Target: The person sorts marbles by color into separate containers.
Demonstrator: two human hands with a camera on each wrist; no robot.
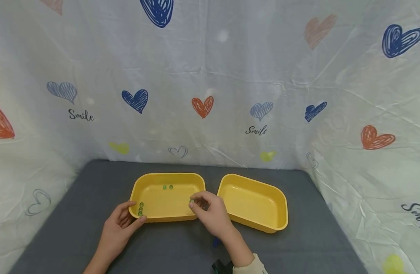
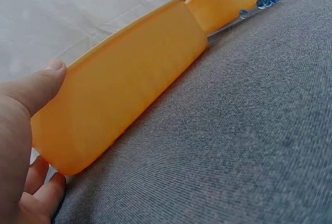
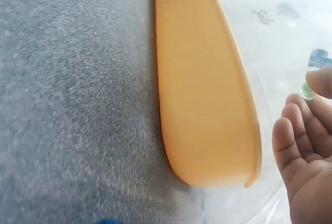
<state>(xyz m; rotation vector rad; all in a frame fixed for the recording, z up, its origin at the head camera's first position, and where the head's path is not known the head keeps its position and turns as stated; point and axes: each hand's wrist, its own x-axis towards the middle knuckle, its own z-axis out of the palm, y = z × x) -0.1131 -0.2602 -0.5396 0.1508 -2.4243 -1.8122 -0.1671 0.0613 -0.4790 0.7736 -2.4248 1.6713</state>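
Observation:
My right hand pinches a green glass marble between thumb and fingertips, above the right end of the left yellow tray. In the right wrist view the other fingers are loosely bent beneath the marble. My left hand grips the tray's front left corner, thumb on the near side and fingers round the left end. Inside that tray, two green marbles lie near the back wall. Several more green marbles sit in a row by the left wall, close to the left hand.
A second yellow tray stands angled just right of the first. Several blue marbles lie on the grey cloth in front of it, mostly hidden by the right arm in the head view. A white curtain with hearts hangs behind.

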